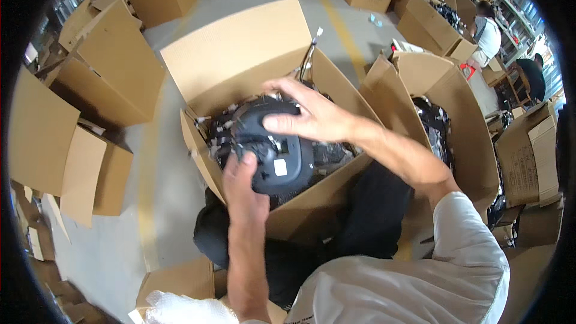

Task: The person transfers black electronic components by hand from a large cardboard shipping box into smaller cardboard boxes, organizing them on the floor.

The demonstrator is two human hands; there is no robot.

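A rounded black plastic part (pixel 292 159) with a white label lies in an open cardboard box (pixel 240 54) in front of me, on top of other dark parts and wiring. My left hand (pixel 245 189) grips its near left side, the thumb over a dark, blurred piece there and the other fingers mostly hidden. Above the part's far side is my right hand (pixel 315 111), fingers and thumb spread apart. The right thumb tip is over the black surface; whether it touches, I cannot tell.
To the right stands another open cardboard box (pixel 468 120) holding dark wired parts (pixel 433 123). More large cartons (pixel 114 72) line the left. Bubble wrap (pixel 186 309) lies in a box at the lower left. Two people (pixel 487 36) are at the far right, beside shelves.
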